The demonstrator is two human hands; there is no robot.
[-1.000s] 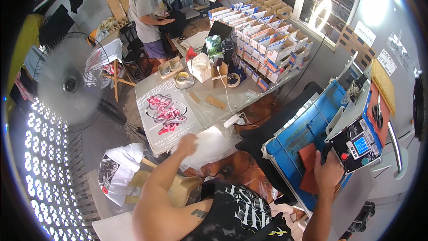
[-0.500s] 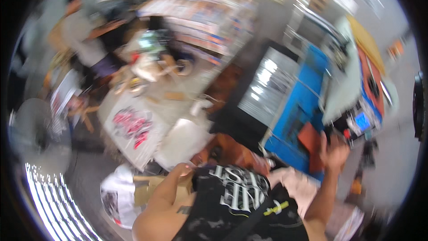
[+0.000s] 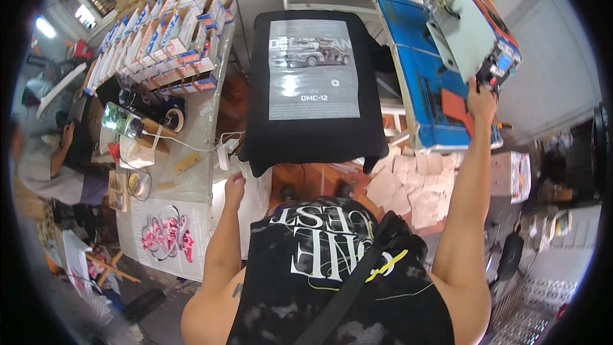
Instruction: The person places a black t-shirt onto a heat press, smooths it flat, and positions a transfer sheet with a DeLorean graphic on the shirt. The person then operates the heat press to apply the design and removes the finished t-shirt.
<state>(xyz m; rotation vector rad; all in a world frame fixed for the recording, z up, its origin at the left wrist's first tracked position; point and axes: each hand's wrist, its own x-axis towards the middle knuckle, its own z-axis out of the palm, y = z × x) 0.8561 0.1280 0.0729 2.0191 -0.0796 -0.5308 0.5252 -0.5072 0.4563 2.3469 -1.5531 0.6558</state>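
Note:
At the right, my right hand (image 3: 482,101) reaches up and is closed around the handle of a heat press just below its control box (image 3: 500,64); the fingers hide most of the handle. My left hand (image 3: 235,187) hangs near the left table's edge, fingers curled in, with nothing visible in it. Straight ahead, a black T-shirt (image 3: 255,134) is spread over a platen. On it lies a glossy transfer sheet (image 3: 313,67) with a grey car print. Beside the press's raised pale plate (image 3: 447,45) is a blue press bed (image 3: 424,76) with an orange-red piece (image 3: 454,103) on it.
The left table (image 3: 191,176) carries rows of boxes (image 3: 166,35), a phone (image 3: 121,120), tape rolls and a pink printed sheet (image 3: 167,233). Brown paper sheets (image 3: 408,182) lie below the press. Another person (image 3: 48,166) works at the far left.
My view has swung round and steadied, bringing the black shirt straight ahead. My right hand, with fingers apart near the control box before, is now closed on the handle.

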